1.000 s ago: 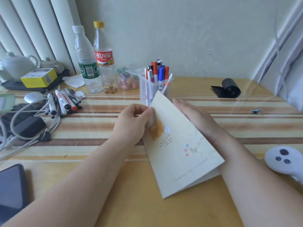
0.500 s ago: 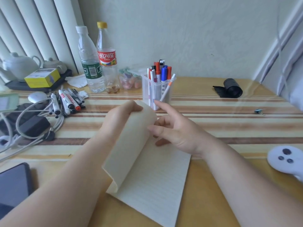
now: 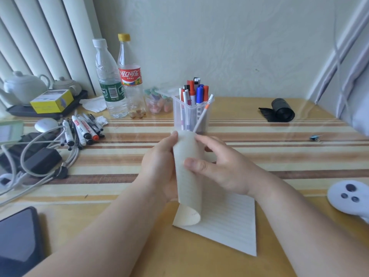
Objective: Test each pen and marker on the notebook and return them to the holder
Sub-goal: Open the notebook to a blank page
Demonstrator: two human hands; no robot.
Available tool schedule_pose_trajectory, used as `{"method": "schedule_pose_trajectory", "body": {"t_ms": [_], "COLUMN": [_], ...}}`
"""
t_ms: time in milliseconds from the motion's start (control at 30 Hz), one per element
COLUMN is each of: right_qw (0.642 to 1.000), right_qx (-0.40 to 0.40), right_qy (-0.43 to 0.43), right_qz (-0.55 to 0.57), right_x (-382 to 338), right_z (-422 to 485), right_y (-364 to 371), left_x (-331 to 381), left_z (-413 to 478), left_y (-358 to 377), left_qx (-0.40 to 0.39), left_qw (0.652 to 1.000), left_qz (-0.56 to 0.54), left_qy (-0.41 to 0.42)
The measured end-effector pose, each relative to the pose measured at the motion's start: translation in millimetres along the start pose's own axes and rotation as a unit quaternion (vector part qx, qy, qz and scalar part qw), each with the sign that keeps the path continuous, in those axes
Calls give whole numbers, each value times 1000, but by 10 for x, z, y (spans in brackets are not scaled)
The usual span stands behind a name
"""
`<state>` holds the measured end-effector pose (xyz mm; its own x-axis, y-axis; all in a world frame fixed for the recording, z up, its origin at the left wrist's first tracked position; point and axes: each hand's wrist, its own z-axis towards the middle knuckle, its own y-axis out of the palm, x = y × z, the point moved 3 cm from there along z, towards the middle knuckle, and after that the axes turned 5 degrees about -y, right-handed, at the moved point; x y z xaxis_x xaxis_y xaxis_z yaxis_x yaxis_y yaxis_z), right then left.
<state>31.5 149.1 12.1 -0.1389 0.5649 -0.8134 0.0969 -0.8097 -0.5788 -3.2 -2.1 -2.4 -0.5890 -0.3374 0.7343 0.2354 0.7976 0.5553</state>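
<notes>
A thin cream notebook (image 3: pixel 225 222) lies open on the table, a lined page showing. Its cover and front pages are curled back into a roll (image 3: pixel 188 176). My left hand (image 3: pixel 159 164) grips the roll from the left. My right hand (image 3: pixel 221 166) holds it from the right, thumb pressed on the curl. Just behind stands a clear plastic holder (image 3: pixel 191 116) with several pens and markers (image 3: pixel 194 92) upright in it. More markers (image 3: pixel 83 130) lie loose on the table at the left.
Two plastic bottles (image 3: pixel 117 80) and a small jar (image 3: pixel 157 104) stand behind the holder. Cables and a charger (image 3: pixel 40 158), a phone (image 3: pixel 18 236), a teapot tray (image 3: pixel 26 90), a black roll (image 3: pixel 281 109), a binder clip (image 3: pixel 315 137) and a white controller (image 3: pixel 351 194) surround the notebook.
The closed notebook was opened. My left hand folded the cover and front pages over to the left, then both hands curled them into a roll.
</notes>
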Motion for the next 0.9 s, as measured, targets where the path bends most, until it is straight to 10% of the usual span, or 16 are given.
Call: {"method": "schedule_pose_trajectory", "body": {"t_ms": [500, 700, 900], "right_qw": [998, 982, 932], "right_qx": [-35, 157, 25], "right_qy": [-9, 24, -1], "right_qz": [49, 104, -362], "right_x": [-44, -10, -42], "right_z": [-51, -81, -35], "right_y": [-53, -363, -374], "left_x": [10, 105, 129], "left_z": [33, -136, -159], "left_y": [144, 101, 113], "left_qx": [38, 118, 166], "left_qw": [994, 983, 985], "left_qz": [47, 112, -14], "left_qy": [88, 86, 42]}}
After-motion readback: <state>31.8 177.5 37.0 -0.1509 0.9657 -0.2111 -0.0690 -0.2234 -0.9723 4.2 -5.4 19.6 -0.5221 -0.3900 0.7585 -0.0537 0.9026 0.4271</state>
